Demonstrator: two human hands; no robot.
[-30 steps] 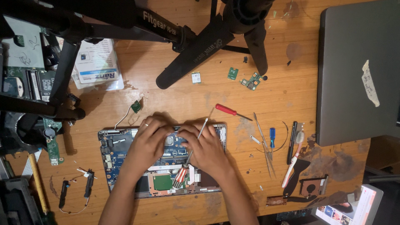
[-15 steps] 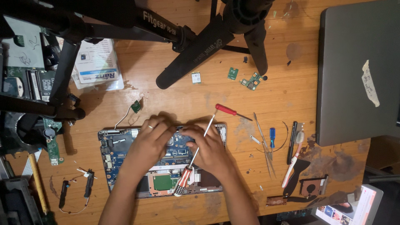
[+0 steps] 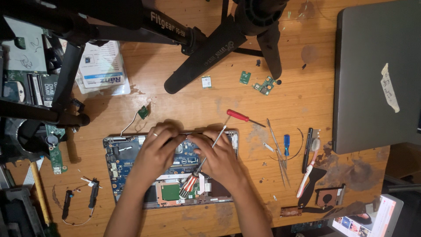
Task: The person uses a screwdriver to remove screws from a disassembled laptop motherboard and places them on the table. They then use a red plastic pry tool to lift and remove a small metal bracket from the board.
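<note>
Both hands are closing in together at the laptop base's (image 3: 127, 162) far edge. The left hand (image 3: 153, 151) is pinching that edge; the right hand (image 3: 219, 158) is pressing beside it — the screwdriver (image 3: 199, 169) tucked under its fingers, unused. Prying looks underway — needing even, gentle pressure.

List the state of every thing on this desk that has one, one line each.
Opened laptop base: cover off, circuit board exposed.
Striped-handle screwdriver: lying slantwise across the base, against the right hand.
Left hand: fingers on the base's far edge.
Right hand: fingers on the far edge.
Red screwdriver: lying loose on the table.
Grey laptop: lid shut.
</note>
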